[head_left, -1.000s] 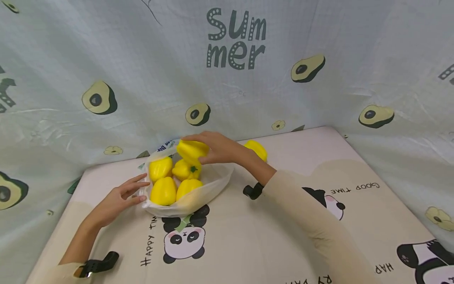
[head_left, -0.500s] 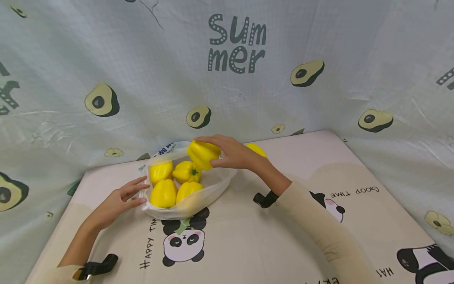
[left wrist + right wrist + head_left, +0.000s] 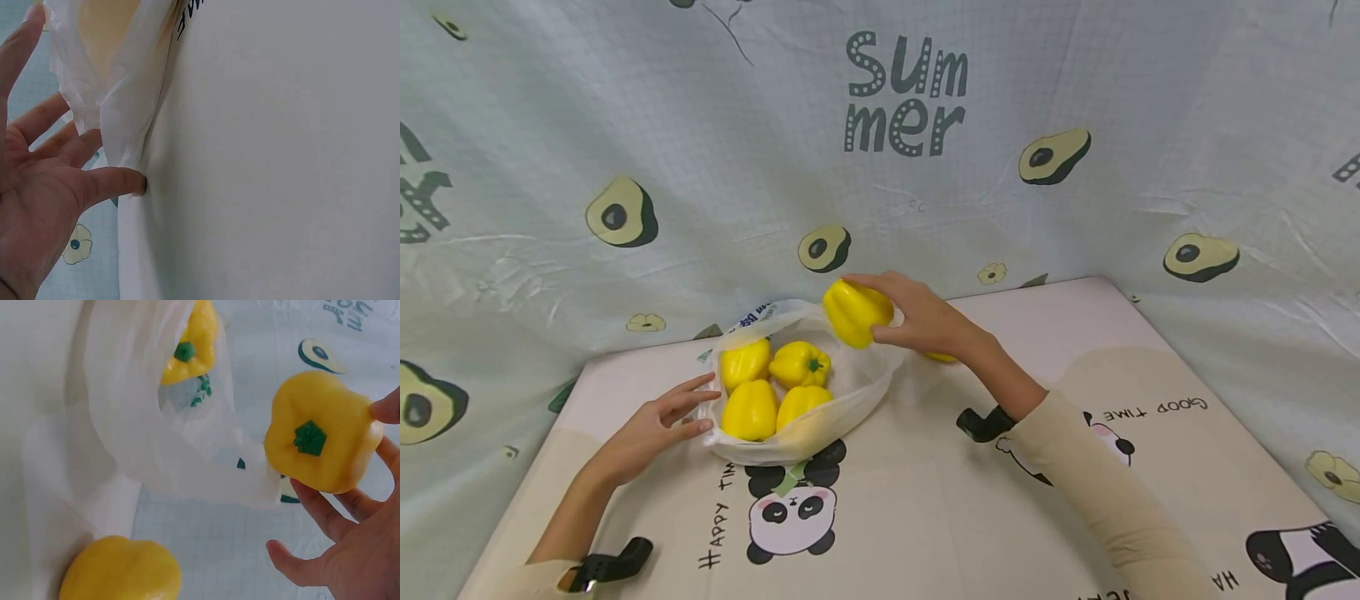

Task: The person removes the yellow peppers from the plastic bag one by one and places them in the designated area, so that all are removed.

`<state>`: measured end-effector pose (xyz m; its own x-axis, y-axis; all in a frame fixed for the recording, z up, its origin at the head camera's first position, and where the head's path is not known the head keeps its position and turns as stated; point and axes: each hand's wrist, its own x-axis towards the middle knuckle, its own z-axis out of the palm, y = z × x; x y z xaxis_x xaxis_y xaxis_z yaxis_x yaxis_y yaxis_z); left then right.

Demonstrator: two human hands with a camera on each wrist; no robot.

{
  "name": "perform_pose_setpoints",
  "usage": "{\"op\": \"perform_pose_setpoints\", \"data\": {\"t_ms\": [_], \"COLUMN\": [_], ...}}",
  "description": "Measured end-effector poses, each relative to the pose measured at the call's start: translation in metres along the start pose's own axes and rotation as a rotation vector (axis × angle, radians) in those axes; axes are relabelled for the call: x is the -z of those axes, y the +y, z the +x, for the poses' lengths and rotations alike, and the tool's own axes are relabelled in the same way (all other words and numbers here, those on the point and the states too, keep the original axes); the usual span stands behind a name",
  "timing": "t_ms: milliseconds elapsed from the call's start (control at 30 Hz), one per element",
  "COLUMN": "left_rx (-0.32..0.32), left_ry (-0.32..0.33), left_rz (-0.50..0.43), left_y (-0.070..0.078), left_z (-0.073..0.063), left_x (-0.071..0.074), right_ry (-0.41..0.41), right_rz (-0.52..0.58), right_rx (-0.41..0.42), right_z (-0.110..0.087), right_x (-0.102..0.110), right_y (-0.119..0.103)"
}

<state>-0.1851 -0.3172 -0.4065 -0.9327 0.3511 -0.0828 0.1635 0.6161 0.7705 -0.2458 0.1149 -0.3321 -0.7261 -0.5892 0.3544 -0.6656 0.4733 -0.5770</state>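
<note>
Right hand (image 3: pixel 921 315): centre of the head view, grasping a yellow bell pepper (image 3: pixel 856 312) between thumb and fingertips. The grip on the sides appears chosen for the fruit's rounded bulk; in the right wrist view the green stem (image 3: pixel 310 439) faces the camera, and one digit stands free of the skin. The pepper is raised over the right part of a white plastic bag (image 3: pixel 850 418); contact with its rim cannot be told.

Left hand (image 3: pixel 651 421): left of centre, unclenched, fingers spread and relaxed, touching the bag's left edge, seemingly to steady the thin film.

Bag: left of centre, mouth spread upward, blue print at its upper edge. Contents: four yellow bell peppers (image 3: pixel 750 410), grouped in two rows towards the left; their weight probably helps keep the bag spread.

Loose yellow bell pepper (image 3: pixel 122 572): outside the bag, lower left of the right wrist view; in the head view mostly hidden behind the right hand and wrist.

Surface: table with a pale beige cover (image 3: pixel 917 500), printed with pandas and lettering, "HAPPY" at lower left, "GOOD TIME" at right.

Room: pale sheet (image 3: pixel 737 167) hung behind, printed with avocado halves, flowers and "SUMMER" at upper centre.

Worn: beige sleeves (image 3: pixel 1097 492); a black wrist device (image 3: pixel 985 423) on each arm.
</note>
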Motion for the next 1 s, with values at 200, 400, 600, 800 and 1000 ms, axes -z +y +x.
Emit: {"op": "perform_pose_setpoints", "data": {"t_ms": [200, 400, 600, 800, 1000], "left_rx": [-0.011, -0.003, -0.011, -0.005, -0.002], "left_ry": [0.001, 0.002, 0.004, 0.004, 0.007], "left_rz": [-0.003, 0.009, 0.026, 0.03, 0.037], "left_y": [-0.001, -0.001, -0.002, -0.001, -0.001], "left_z": [-0.001, 0.0, 0.0, 0.0, 0.0], "left_x": [0.0, -0.001, 0.0, 0.0, 0.001], "right_ry": [0.049, 0.076, 0.066, 0.073, 0.11], "right_rz": [0.036, 0.046, 0.108, 0.142, 0.144], "right_rx": [-0.019, -0.019, -0.044, -0.051, -0.089], "right_z": [-0.007, -0.014, -0.02, -0.027, -0.032], "right_x": [0.011, 0.02, 0.023, 0.023, 0.023], "right_y": [0.006, 0.009, 0.016, 0.022, 0.027]}}
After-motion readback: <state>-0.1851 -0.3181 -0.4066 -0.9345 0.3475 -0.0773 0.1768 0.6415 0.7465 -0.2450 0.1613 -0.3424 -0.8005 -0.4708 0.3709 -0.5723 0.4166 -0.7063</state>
